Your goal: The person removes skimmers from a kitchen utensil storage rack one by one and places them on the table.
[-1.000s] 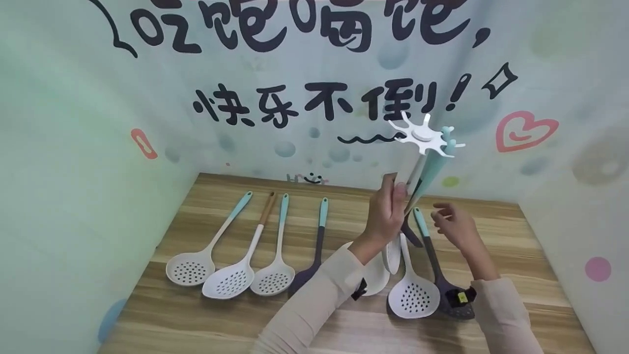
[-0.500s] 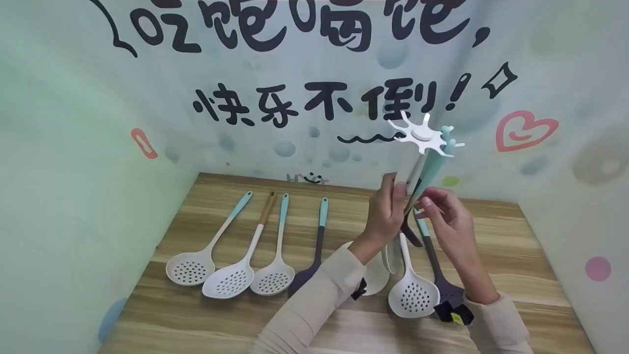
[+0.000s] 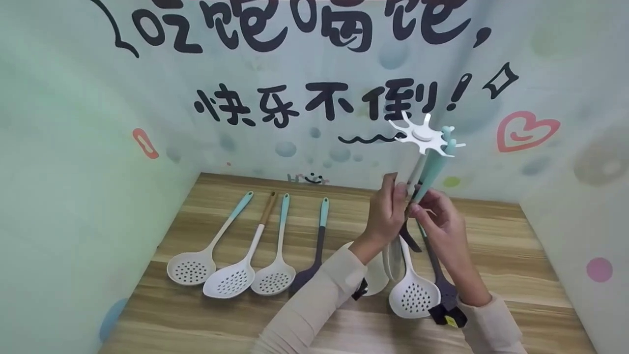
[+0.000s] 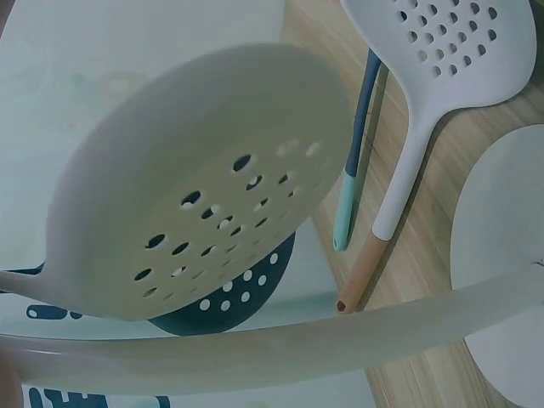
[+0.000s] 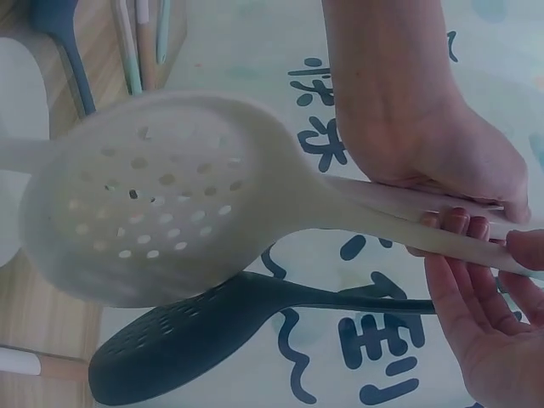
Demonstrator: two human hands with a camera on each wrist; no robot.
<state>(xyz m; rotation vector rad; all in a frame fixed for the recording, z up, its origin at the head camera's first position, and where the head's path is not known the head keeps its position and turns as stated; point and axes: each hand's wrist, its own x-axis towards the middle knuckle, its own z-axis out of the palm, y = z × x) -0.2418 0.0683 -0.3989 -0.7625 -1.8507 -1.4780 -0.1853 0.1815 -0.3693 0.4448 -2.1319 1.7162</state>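
My left hand (image 3: 385, 206) grips the white post (image 3: 407, 167) of a utensil stand, below its star-shaped hook top (image 3: 421, 132). The stand's round white base (image 3: 376, 278) is partly behind my sleeve. Teal handles (image 3: 432, 169) slant down from the hooks. My right hand (image 3: 444, 221) pinches the shaft of a white skimmer (image 5: 161, 195) just under its teal handle, close beside my left hand. A dark skimmer (image 5: 187, 331) hangs by the white one. Its head also shows behind the white one in the left wrist view.
On the wooden table (image 3: 344, 324), three pale skimmers (image 3: 230, 282) and a dark one (image 3: 305, 278) lie left of the stand. A white skimmer (image 3: 416, 297) and a dark utensil (image 3: 446, 290) lie to the right. A printed cloth wall (image 3: 275, 147) stands close behind.
My right hand has moved left to the hanging utensils and now pinches the white skimmer's shaft. The skimmer's head has shifted slightly down. My left hand keeps its grip on the post.
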